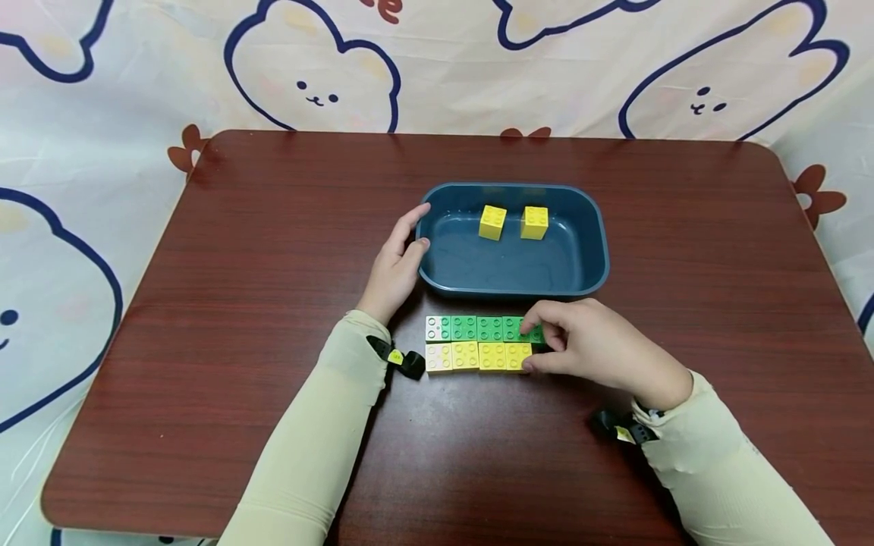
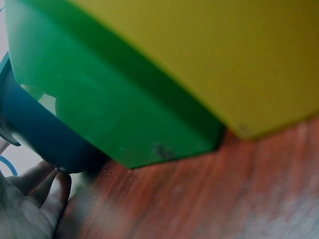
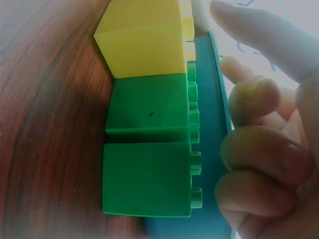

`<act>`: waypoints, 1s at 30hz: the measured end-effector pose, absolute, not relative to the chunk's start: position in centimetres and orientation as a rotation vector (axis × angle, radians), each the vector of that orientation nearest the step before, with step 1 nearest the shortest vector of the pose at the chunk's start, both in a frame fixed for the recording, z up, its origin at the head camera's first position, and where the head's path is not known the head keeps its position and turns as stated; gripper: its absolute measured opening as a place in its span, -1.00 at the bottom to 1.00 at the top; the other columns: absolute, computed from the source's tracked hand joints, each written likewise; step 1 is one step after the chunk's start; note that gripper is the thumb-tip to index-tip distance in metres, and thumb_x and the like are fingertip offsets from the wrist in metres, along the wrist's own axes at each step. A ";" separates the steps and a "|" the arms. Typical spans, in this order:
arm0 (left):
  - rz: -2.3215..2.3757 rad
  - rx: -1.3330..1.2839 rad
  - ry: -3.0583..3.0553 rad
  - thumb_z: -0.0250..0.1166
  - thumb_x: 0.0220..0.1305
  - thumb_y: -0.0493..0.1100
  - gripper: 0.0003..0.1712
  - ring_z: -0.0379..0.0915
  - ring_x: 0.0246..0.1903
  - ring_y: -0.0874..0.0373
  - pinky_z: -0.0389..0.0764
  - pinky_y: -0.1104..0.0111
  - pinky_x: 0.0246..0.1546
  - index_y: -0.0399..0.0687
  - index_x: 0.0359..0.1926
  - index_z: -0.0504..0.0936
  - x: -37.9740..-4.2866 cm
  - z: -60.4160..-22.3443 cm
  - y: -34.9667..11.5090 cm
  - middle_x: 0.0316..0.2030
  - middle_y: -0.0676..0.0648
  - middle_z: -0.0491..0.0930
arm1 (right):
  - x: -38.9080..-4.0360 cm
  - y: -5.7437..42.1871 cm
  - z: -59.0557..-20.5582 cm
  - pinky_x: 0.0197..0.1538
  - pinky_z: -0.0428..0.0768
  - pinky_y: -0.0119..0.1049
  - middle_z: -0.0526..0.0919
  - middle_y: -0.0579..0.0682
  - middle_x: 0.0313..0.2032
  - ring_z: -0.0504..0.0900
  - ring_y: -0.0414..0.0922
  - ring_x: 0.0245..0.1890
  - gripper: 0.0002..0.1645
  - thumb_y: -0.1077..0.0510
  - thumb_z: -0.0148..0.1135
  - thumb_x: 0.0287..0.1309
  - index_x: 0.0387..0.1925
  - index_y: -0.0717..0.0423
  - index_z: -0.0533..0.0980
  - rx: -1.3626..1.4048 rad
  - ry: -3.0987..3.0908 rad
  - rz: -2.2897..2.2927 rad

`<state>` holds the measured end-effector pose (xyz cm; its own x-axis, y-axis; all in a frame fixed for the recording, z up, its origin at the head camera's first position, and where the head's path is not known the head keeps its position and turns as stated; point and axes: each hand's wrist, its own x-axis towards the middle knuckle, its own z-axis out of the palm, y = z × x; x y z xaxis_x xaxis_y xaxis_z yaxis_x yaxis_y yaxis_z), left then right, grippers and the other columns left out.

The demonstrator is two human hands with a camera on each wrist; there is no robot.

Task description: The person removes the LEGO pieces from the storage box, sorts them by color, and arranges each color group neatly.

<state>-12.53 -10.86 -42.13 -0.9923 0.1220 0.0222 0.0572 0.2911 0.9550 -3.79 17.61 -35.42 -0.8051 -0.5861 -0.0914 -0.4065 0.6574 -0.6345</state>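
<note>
My left hand (image 1: pixel 394 271) touches the left side of a blue rectangular bin (image 1: pixel 498 269), thumb and index finger spread along the rim. Two yellow blocks, one (image 1: pixel 492 222) left of the other (image 1: pixel 535 222), lie inside it. In front stand two rows of studded toy blocks: green ones (image 1: pixel 477 328) nearer the bin, yellow ones (image 1: pixel 465 356) nearer me. Over their right end hovers my right hand (image 1: pixel 601 345), index finger above the green row, thumb beside the last yellow block. The right wrist view shows its bent fingers (image 3: pixel 259 154) apart from the studs, holding nothing.
All of this is on a dark brown wooden table (image 1: pixel 273 227) with rounded corners. A pale cloth (image 1: pixel 444 76) with cartoon drawings hangs behind it. Black wrist straps sit on both sleeves, the left one (image 1: pixel 410 364) close to the blocks' left end.
</note>
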 end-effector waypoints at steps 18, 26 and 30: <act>1.834 0.179 2.475 0.00 0.53 -0.13 -0.43 0.07 0.42 0.37 0.15 0.11 0.42 0.50 0.45 0.30 -12.6 -42.0 -10.9 0.43 0.31 0.23 | -4.8 18.3 -35.8 -0.53 0.33 -0.34 0.31 -0.22 -0.65 0.26 -0.23 -0.67 -0.61 0.18 0.52 0.08 -0.03 0.05 0.62 -0.692 2.704 -1.262; 1.840 0.176 2.471 0.00 0.54 -0.12 -0.43 0.07 0.43 0.35 0.17 0.10 0.41 0.48 0.46 0.30 -12.5 -41.8 -10.9 0.44 0.29 0.23 | -5.0 18.4 -36.0 -0.51 0.38 -0.33 0.34 -0.17 -0.66 0.33 -0.18 -0.65 -0.59 0.19 0.50 0.10 0.00 0.10 0.61 -0.603 2.765 -1.316; 1.836 0.175 2.463 0.00 0.54 -0.10 -0.44 0.08 0.43 0.31 0.18 0.08 0.40 0.49 0.45 0.30 -12.4 -41.9 -10.9 0.45 0.26 0.22 | -5.2 18.7 -35.8 -0.49 0.39 -0.34 0.38 -0.13 -0.64 0.36 -0.16 -0.63 -0.60 0.18 0.49 0.12 0.01 0.08 0.61 -0.539 2.785 -1.342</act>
<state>-12.43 -10.94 -41.85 -0.9915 0.1291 0.0166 0.0528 0.2821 0.9579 -5.19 18.67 -35.78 -0.9411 -0.3061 0.1438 -0.3033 0.5756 -0.7594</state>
